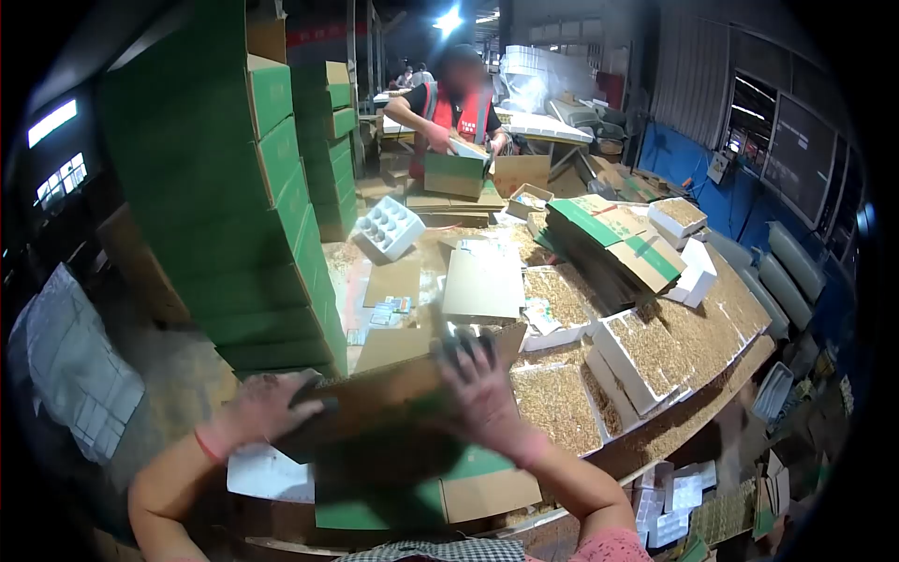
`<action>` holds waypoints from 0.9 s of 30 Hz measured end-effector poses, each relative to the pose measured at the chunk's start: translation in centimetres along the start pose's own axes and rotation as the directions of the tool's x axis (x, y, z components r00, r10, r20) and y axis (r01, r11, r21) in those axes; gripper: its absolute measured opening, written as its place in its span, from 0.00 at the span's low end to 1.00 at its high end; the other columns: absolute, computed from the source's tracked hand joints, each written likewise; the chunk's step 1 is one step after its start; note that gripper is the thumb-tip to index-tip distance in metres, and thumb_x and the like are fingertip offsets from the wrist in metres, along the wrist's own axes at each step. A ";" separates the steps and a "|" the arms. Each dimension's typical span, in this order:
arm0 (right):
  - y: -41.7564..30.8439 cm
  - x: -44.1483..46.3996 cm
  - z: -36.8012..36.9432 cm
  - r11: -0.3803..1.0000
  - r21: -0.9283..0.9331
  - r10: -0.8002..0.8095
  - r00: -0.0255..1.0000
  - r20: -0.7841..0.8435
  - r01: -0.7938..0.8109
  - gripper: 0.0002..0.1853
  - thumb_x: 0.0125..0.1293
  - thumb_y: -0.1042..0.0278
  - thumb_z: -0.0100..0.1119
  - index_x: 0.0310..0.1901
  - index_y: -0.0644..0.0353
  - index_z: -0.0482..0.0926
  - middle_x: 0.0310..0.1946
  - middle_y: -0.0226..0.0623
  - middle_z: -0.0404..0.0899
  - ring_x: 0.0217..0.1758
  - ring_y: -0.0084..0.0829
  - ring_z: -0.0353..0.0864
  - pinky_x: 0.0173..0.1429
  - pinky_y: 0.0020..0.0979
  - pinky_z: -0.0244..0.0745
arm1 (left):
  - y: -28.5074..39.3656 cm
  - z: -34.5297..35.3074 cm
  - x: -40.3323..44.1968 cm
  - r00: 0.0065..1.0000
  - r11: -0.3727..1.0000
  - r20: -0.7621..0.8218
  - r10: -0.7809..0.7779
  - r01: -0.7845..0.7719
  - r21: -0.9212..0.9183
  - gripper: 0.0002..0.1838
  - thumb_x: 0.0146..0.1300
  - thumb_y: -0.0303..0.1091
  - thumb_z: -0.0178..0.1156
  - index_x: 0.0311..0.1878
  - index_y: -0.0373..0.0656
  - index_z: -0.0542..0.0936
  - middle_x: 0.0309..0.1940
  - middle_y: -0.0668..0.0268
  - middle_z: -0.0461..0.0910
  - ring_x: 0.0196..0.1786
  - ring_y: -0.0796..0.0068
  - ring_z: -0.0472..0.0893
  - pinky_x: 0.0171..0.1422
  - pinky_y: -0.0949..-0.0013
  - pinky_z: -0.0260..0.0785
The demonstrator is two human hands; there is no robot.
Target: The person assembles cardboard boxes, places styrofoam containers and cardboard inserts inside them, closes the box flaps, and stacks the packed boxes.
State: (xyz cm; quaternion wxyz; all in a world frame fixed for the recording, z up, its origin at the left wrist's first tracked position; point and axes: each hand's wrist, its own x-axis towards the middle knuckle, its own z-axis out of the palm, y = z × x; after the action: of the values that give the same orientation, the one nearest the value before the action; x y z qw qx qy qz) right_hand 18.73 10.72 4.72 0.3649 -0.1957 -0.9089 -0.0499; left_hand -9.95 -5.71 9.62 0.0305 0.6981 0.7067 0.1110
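A green and brown cardboard box (389,398), blurred by motion, is tilted in front of me between my two hands. My left hand (262,412) grips its left end, with the thumb along the side. At the right end my right hand (482,389) holds the box, its dark-tipped fingers stretched over the upper edge. Below the box lie open green and tan cardboard flaps (492,492). A white sheet or tray (272,473) shows under my left forearm. Right of my right hand are white trays filled with brown grain-like material (557,407).
Tall stacks of green boxes (281,197) rise on the left. Flattened cartons (618,244) are piled at the right, near another filled white tray (646,351). A white tray with round hollows (389,228) stands farther back. Across the table, a person in a red vest (459,117) handles another box (456,174).
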 end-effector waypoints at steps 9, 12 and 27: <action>3.3 -1.2 -4.0 0.631 0.742 -0.285 0.957 -0.053 0.229 0.21 0.59 0.44 0.46 0.27 0.54 0.78 0.27 0.37 0.77 0.40 0.40 0.78 0.67 0.53 0.61 | -0.2 -3.8 2.7 0.910 0.840 0.294 -0.294 0.392 -0.374 0.27 0.67 0.42 0.55 0.64 0.37 0.65 0.49 0.46 0.79 0.55 0.49 0.78 0.61 0.56 0.67; 1.4 -2.0 2.4 0.754 0.608 -0.434 0.884 0.174 0.250 0.14 0.58 0.54 0.54 0.33 0.56 0.80 0.34 0.41 0.79 0.42 0.41 0.77 0.68 0.49 0.63 | 5.5 1.3 2.3 0.937 0.900 -0.287 -0.200 0.060 -0.432 0.36 0.60 0.36 0.61 0.68 0.32 0.60 0.63 0.42 0.66 0.63 0.49 0.71 0.68 0.59 0.61; 3.5 -5.4 5.1 0.988 -0.110 0.147 0.868 0.475 -0.107 0.33 0.67 0.42 0.51 0.66 0.54 0.65 0.61 0.56 0.66 0.67 0.54 0.64 0.66 0.56 0.61 | 13.1 3.9 3.7 0.745 0.772 0.300 0.596 -0.635 0.043 0.43 0.66 0.66 0.41 0.69 0.36 0.63 0.69 0.41 0.58 0.75 0.40 0.50 0.77 0.41 0.34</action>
State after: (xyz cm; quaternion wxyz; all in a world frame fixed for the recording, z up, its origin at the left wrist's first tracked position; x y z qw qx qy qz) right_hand 20.35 13.45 -2.85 0.1217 -0.2756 -0.9535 -0.0119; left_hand 3.56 -1.61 8.87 0.0381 0.9009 0.4313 -0.0317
